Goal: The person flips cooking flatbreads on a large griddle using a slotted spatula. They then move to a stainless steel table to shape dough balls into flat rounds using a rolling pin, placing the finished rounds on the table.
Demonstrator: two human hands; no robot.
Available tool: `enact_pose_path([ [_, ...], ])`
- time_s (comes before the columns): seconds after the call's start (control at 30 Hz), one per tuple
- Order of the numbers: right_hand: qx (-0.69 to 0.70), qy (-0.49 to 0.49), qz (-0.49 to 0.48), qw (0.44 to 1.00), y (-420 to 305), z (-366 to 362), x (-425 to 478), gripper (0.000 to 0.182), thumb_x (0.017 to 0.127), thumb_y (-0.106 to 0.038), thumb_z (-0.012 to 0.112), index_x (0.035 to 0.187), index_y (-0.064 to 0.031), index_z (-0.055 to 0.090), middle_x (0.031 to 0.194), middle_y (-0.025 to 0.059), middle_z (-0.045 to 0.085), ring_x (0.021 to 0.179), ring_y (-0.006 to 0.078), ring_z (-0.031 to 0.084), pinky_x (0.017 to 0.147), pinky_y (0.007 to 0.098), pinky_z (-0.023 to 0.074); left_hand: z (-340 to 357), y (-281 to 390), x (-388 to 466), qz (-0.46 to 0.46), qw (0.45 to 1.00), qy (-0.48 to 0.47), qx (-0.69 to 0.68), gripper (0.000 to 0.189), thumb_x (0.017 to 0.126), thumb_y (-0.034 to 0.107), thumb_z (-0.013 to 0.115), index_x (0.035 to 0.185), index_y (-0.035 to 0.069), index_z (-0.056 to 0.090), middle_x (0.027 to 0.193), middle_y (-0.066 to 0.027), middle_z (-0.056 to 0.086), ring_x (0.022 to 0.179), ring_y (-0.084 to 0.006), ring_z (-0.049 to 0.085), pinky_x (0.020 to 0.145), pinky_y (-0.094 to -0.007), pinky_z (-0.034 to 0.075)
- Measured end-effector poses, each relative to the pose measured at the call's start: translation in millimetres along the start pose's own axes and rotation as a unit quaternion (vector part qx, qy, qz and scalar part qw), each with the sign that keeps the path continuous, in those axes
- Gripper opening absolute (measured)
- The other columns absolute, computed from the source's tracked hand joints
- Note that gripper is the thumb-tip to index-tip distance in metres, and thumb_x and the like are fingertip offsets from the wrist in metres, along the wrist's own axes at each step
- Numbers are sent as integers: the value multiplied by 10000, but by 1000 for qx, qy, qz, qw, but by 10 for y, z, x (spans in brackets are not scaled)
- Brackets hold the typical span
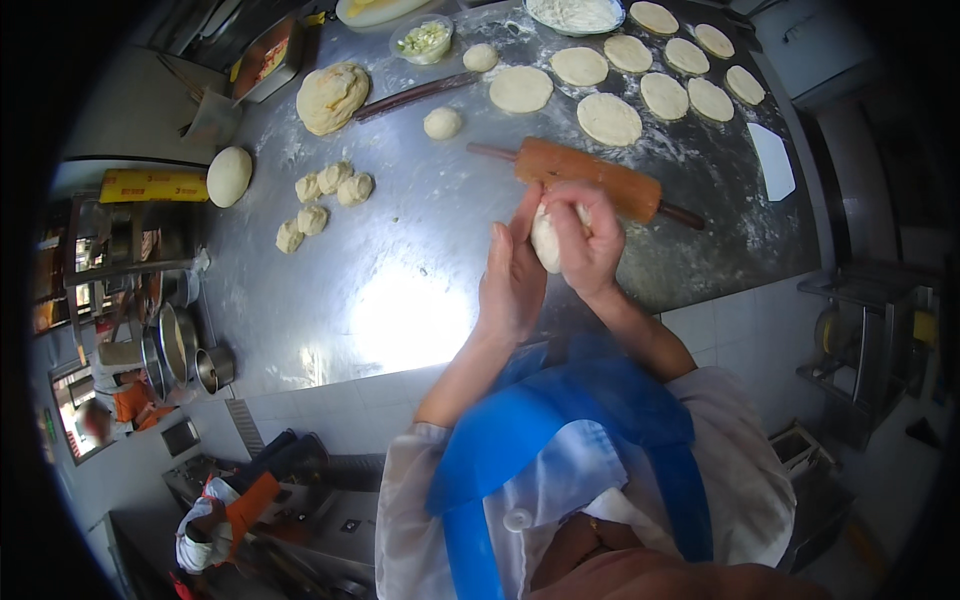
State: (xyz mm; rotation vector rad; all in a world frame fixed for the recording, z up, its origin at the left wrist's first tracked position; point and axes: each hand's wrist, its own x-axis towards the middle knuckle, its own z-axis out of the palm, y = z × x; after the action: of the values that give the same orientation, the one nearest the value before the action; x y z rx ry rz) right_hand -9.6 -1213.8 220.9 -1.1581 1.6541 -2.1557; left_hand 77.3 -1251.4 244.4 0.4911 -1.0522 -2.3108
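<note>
A pale ball of dough (546,241) is held up between my two hands, above the metal worktable (360,247). My left hand (514,281) cups it from the left, with the thumb raised. Curled over the dough's right side is my right hand (589,240), which partly hides it. Just beyond my hands lies a wooden rolling pin (585,178) with dark handles. Farther off are a smooth dough ball (442,123), another dough ball (480,58) and a thin dark rod (416,97).
Several flattened dough rounds (609,119) lie at the far right, near a bowl of flour (574,15) and a white scraper (771,161). Leftward are small dough lumps (330,180), a large dough mass (332,97) and a bowl of chopped filling (424,39). Two people in orange aprons are behind, left.
</note>
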Motion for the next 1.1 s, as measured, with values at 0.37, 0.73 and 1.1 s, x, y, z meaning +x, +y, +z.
enact_pose_path([
  [0.37, -166, -193, -84, 963, -95, -140, 53, 531, 796, -220, 638, 1243, -39, 418, 1283, 169, 399, 1194, 300, 383, 981, 387, 316, -142, 10, 39, -103, 980, 147, -81, 382, 966, 309, 313, 1173, 11, 431, 1057, -100, 537, 968, -182, 542, 847, -306, 439],
  [0.73, -75, -228, -106, 965, -63, -180, 23, 820, 651, -311, 781, 1288, -42, 339, 1330, 216, 307, 1227, 376, 324, 1001, 422, 302, -198, 106, 38, -79, 991, 73, -76, 437, 879, 156, 534, 1266, 30, 376, 1143, -112, 508, 1032, -198, 524, 882, -320, 441],
  [1.1, -91, -251, -192, 944, 31, -175, -2, 437, 617, -85, 761, 1008, -36, 572, 964, 113, 553, 954, 284, 533, 803, 373, 447, -265, 195, 25, -145, 985, 4, -94, 401, 876, 136, 503, 1247, 30, 395, 1155, -119, 501, 1090, -228, 501, 905, -349, 436],
])
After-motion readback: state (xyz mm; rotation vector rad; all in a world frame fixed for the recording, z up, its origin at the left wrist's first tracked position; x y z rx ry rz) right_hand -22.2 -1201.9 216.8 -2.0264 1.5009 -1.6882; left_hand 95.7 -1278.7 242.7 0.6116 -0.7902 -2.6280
